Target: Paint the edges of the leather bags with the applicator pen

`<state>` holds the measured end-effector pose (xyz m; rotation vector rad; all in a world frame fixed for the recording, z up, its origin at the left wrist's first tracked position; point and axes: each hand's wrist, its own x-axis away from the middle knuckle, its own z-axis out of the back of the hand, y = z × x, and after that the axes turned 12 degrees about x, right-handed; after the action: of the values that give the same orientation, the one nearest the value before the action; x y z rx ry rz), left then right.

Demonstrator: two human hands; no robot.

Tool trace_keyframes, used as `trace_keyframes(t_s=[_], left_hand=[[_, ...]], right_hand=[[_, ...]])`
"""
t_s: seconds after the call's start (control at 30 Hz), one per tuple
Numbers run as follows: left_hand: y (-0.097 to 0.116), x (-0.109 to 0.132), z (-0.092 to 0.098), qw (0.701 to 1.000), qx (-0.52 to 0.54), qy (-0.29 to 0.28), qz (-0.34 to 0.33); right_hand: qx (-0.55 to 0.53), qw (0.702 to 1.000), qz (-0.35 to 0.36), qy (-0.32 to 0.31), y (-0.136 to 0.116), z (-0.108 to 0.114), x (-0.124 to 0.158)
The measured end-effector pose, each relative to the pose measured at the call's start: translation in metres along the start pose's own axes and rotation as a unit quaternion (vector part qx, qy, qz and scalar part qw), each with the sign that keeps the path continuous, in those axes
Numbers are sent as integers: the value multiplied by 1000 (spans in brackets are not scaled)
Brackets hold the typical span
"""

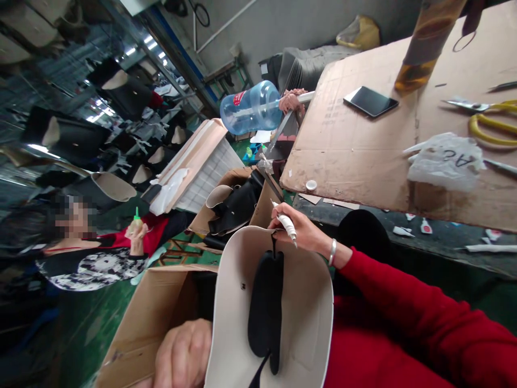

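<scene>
A wide, open-topped boot shaft (309, 302) with a beige lining stands in front of me. A long black shape (264, 307) shows inside it, with narrow black strips at both ends. My left hand (183, 353) is closed against the shaft's left side at the bottom; its fingertips are hidden. My right hand (301, 226), with a silver bangle at the wrist, is at the upper rim. It grips a slim white tool (287, 223) that looks wrapped and has a thin tip, pointing up and left. Its lower fingers touch the rim near a black strip.
A cardboard-covered table (363, 156) at right bears a phone (371, 101), yellow-handled scissors (493, 124), a plastic bag (446, 161) and an amber-filled bottle (424, 48). Cardboard boxes (149, 318) stand left. A co-worker (100, 258) holds a green-tipped bottle. A blue water jug (252, 108) lies beyond.
</scene>
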<state>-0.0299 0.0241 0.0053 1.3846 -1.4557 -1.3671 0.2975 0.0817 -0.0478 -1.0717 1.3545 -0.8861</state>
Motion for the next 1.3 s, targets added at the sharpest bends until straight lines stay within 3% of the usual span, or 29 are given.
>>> trace_keyframes(t_s=[0.1, 0.17, 0.23, 0.3, 0.37, 0.53, 0.63, 0.7, 0.93, 1.03, 1.3], left_hand=[[-9, -38, 11, 986, 145, 85, -22], [-26, -67, 9, 975, 162, 147, 45], [-48, -94, 1, 971, 144, 158, 102], [-67, -116, -14, 977, 108, 109, 147], [-73, -130, -32, 981, 67, 25, 183], [-47, -142, -77, 950, -69, -212, 219], [-34, -145, -88, 937, -90, -274, 196], [-35, -146, -89, 933, -90, -287, 198], [-68, -145, -96, 945, -147, -184, 228], [-72, -139, -102, 947, -137, -161, 243], [-83, -132, -119, 967, -134, -77, 202]], right_hand=[[-49, 999, 3, -5, 2, -2, 5], [-78, 997, 1, -12, 6, -1, 7], [-103, 995, 2, -13, 11, 3, 8], [-117, 993, 2, -9, 15, 6, 7], [-118, 993, -1, -9, 16, 7, 6], [-107, 994, -2, 15, 14, 4, -2], [-108, 993, -5, 38, 15, 1, -8], [-113, 993, -6, 33, 16, -1, -11], [-56, 998, 12, 23, 16, -11, -14], [-20, 999, 17, 27, 16, -7, -14], [54, 996, 19, 74, 24, 1, -12]])
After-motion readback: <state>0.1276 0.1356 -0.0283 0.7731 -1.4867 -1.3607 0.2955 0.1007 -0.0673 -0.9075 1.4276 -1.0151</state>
